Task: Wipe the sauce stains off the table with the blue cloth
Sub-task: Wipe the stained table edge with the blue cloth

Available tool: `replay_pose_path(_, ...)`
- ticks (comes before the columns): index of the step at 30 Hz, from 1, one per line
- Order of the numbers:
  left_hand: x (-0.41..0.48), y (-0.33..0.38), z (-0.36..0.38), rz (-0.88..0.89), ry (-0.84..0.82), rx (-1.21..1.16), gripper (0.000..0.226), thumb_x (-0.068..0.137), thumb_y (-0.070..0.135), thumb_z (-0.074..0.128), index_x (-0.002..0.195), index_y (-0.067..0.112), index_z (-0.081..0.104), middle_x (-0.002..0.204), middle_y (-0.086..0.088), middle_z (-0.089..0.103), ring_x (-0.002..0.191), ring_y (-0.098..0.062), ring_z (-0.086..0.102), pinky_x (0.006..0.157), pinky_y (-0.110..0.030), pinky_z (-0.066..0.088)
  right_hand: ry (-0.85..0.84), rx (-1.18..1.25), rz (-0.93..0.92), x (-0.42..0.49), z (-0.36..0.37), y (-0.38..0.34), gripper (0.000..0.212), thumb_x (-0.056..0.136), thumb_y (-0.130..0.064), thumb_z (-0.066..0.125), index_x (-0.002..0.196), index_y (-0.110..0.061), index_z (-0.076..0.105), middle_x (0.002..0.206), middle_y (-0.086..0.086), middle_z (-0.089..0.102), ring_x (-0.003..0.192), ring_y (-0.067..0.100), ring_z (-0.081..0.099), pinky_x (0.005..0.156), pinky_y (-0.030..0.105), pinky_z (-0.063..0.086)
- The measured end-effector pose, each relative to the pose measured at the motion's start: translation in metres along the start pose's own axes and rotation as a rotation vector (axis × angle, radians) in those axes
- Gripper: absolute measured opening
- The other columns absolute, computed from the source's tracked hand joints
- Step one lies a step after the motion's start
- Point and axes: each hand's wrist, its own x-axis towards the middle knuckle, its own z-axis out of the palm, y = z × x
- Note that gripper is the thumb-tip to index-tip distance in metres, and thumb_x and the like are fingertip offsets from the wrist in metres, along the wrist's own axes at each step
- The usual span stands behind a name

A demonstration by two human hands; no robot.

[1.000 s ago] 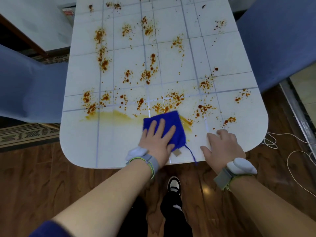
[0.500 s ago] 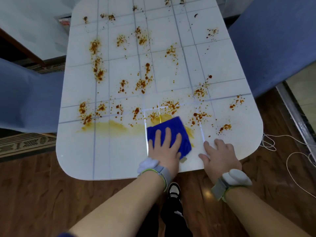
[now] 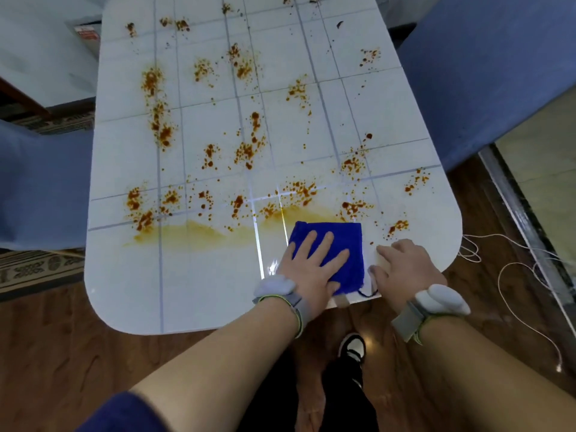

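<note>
1. The square blue cloth (image 3: 349, 238) lies flat on the white tiled table (image 3: 202, 291), lower right of centre, near its bottom edge.
2. The left hand (image 3: 311, 266) presses it with straight, spread fingers, grasping nothing.
3. The right hand (image 3: 405, 269) rests just beside it, loosely curled, holding nothing.
4. Many orange-brown sauce stains (image 3: 160, 132) dot the upper tabletop; a yellow smear (image 3: 199, 235) runs left of the cloth.
</note>
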Motion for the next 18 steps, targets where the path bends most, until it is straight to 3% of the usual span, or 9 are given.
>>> replay_pose_path(4,0.002,0.022,0.0,-0.265,0.007,-0.098,0.062,0.103,0.045,0.031,0.153,0.038,-0.004,0.163,-0.003,-0.015,0.147,-0.035,-0.014,0.118,-0.057,0.003,-0.024,-0.053,0.023,0.002,-0.005,0.019,0.048,0.093,-0.048,0.046,0.138,-0.03,0.043,0.143,0.001,0.032,0.131,0.023,0.029,0.098,0.037,0.04)
replay_pose_path(7,0.004,0.061,0.011,-0.13,0.092,-0.083,0.065,0.098,0.045,0.044,0.153,0.038,0.011,0.164,-0.005,0.002,0.148,-0.039,-0.001,0.115,-0.061,0.011,-0.027,-0.108,-0.021,0.009,-0.009,0.044,0.056,0.092,-0.054,0.044,0.141,-0.028,0.036,0.146,0.004,0.028,0.131,0.025,0.027,0.102,0.036,0.036)
replay_pose_path(9,0.009,0.049,0.008,-0.058,0.061,-0.05,0.064,0.099,0.05,0.039,0.153,0.043,0.005,0.164,-0.001,-0.006,0.149,-0.034,-0.007,0.118,-0.057,0.008,0.026,-0.139,-0.045,0.011,-0.01,0.054,0.063,0.09,-0.058,0.046,0.143,-0.027,0.031,0.149,0.005,0.027,0.134,0.026,0.026,0.104,0.036,0.035)
replay_pose_path(12,0.018,0.057,-0.003,-0.275,0.045,-0.08,0.064,0.101,0.05,0.033,0.153,0.042,-0.003,0.163,0.0,-0.014,0.148,-0.032,-0.012,0.118,-0.053,0.006,0.054,-0.154,-0.084,0.023,-0.018,0.072,0.072,0.087,-0.063,0.047,0.146,-0.027,0.026,0.153,0.006,0.02,0.138,0.027,0.02,0.106,0.038,0.034)
replay_pose_path(14,0.023,0.093,-0.002,-0.355,0.031,-0.124,0.063,0.101,0.047,0.034,0.153,0.039,-0.001,0.163,-0.003,-0.013,0.147,-0.036,-0.012,0.116,-0.057,0.006,-0.038,-0.127,-0.114,0.029,-0.021,0.084,0.075,0.086,-0.064,0.048,0.146,-0.027,0.024,0.154,0.006,0.015,0.139,0.028,0.015,0.108,0.041,0.032)
replay_pose_path(18,0.039,0.09,-0.008,-0.176,0.026,-0.068,0.064,0.1,0.052,0.035,0.153,0.044,-0.001,0.163,0.002,-0.012,0.149,-0.033,-0.01,0.118,-0.054,0.008,-0.137,-0.095,-0.147,0.038,-0.029,0.097,0.075,0.086,-0.061,0.052,0.147,-0.029,0.023,0.154,0.003,0.014,0.138,0.028,0.017,0.108,0.04,0.034)
